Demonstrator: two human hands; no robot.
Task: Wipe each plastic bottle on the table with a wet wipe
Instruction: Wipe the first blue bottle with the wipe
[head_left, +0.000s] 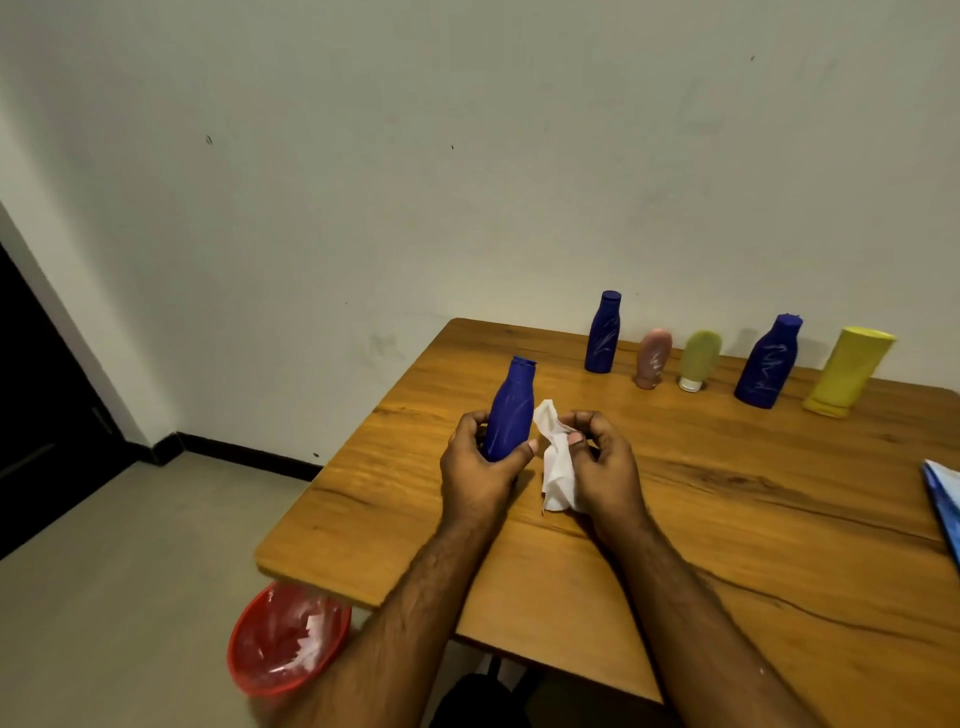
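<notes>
You are holding one bottle in your left hand over the table, the wet wipe in your right hand just beside it. Five bottles are standing along the far edge (against the wall). A bin is sitting on the floor, below the table's near-left corner.

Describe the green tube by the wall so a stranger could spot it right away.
Look along the wooden table's far edge, where five containers line the wall. The pale green tube is the middle one, between a pink tube and a blue bottle. Only it stands on a white cap.
</notes>
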